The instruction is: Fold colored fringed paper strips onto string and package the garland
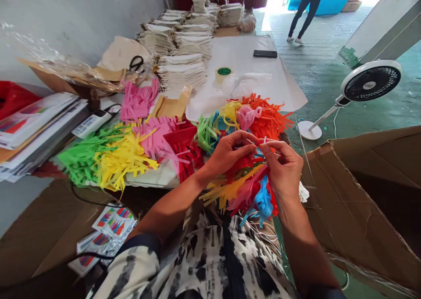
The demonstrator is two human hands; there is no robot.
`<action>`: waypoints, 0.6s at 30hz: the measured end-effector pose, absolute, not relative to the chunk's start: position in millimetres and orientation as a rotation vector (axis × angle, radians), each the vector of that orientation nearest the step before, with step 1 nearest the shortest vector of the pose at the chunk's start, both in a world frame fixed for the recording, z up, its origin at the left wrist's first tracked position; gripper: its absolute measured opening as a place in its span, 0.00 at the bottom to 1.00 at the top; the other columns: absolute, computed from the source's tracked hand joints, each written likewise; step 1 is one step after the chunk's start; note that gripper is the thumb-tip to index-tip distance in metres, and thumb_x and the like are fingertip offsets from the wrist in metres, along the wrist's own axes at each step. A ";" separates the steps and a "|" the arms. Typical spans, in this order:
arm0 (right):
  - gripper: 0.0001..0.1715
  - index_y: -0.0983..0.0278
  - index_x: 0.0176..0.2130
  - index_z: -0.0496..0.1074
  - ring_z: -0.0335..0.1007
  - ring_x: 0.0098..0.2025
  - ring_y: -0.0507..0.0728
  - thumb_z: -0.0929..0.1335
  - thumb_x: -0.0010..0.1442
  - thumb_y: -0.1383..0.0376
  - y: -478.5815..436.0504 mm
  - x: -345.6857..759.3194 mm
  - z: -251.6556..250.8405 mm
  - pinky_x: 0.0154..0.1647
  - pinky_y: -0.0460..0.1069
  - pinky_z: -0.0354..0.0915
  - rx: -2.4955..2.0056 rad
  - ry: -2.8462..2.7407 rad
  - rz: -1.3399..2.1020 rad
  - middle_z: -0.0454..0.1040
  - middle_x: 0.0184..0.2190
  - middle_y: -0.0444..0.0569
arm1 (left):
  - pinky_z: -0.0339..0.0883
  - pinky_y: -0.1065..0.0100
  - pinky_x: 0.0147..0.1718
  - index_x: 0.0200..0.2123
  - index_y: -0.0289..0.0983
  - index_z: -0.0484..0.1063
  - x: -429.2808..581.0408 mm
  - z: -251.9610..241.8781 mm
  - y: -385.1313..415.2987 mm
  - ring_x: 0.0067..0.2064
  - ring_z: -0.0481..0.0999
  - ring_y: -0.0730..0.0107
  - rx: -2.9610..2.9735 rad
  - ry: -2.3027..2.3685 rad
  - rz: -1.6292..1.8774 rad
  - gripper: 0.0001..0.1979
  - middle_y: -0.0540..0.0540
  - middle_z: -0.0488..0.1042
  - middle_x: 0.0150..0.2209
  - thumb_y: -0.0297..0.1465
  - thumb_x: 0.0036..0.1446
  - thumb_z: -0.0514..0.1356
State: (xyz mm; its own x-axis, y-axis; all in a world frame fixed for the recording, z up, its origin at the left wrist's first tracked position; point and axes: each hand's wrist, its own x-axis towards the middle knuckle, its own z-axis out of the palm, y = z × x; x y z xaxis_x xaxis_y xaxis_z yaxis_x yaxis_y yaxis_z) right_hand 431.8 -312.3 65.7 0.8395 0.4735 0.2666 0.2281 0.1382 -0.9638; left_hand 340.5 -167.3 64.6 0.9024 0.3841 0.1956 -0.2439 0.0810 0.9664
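My left hand [228, 154] and my right hand [283, 167] are raised close together over a heap of fringed paper garlands [237, 180]. The fingertips of both hands pinch a thin white strand [264, 140]. Red, yellow, pink and blue fringes hang below my hands, against my patterned shirt [210, 264]. More fringed paper spreads across the table: green [87, 156], yellow [123, 163], pink [154, 136] and orange [266, 117]. The strand's full length is hidden among the paper.
Stacks of bundled cream paper [184, 40] stand beyond the garlands, near black-handled scissors [136, 63], a tape roll [223, 75] and a phone [265, 53]. Printed packets [36, 127] lie left. An open cardboard box [365, 189] stands right, a white fan [370, 81] behind it. A person [305, 9] stands far back.
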 end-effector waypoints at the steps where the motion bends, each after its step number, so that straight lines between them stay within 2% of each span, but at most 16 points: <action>1: 0.10 0.59 0.35 0.82 0.76 0.35 0.54 0.77 0.61 0.55 -312.3 431.6 65.7 0.29 0.46 0.67 -1.454 -0.602 0.189 0.83 0.38 0.47 | 0.76 0.69 0.39 0.47 0.36 0.79 340.3 64.2 -166.9 0.36 0.81 0.72 1.421 0.133 0.464 0.19 0.47 0.83 0.37 0.41 0.58 0.74; 4: 0.09 0.59 0.36 0.82 0.77 0.36 0.53 0.77 0.61 0.56 -311.8 430.6 66.0 0.29 0.45 0.68 -1.457 -0.614 0.181 0.83 0.40 0.47 | 0.76 0.67 0.43 0.43 0.35 0.80 340.1 63.7 -166.3 0.39 0.82 0.70 1.443 0.177 0.496 0.20 0.45 0.84 0.41 0.41 0.53 0.77; 6: 0.08 0.59 0.36 0.82 0.77 0.36 0.53 0.77 0.61 0.57 -311.1 429.9 66.7 0.29 0.45 0.68 -1.449 -0.618 0.184 0.84 0.42 0.47 | 0.76 0.66 0.44 0.41 0.35 0.81 340.3 64.6 -166.5 0.40 0.82 0.69 1.453 0.194 0.531 0.20 0.45 0.84 0.40 0.42 0.53 0.77; 12: 0.07 0.59 0.36 0.82 0.77 0.35 0.52 0.78 0.60 0.58 -310.6 428.2 68.2 0.26 0.44 0.66 -1.452 -0.613 0.184 0.84 0.42 0.48 | 0.75 0.69 0.41 0.40 0.36 0.79 341.1 68.3 -168.4 0.38 0.81 0.73 1.456 0.179 0.574 0.18 0.48 0.82 0.37 0.41 0.53 0.77; 18: 0.09 0.60 0.36 0.81 0.72 0.29 0.49 0.77 0.61 0.56 -311.2 428.4 67.7 0.23 0.44 0.62 -1.482 -0.632 0.189 0.84 0.43 0.48 | 0.75 0.71 0.39 0.39 0.36 0.77 341.8 69.0 -169.4 0.36 0.79 0.74 1.446 0.164 0.562 0.19 0.50 0.79 0.36 0.42 0.54 0.76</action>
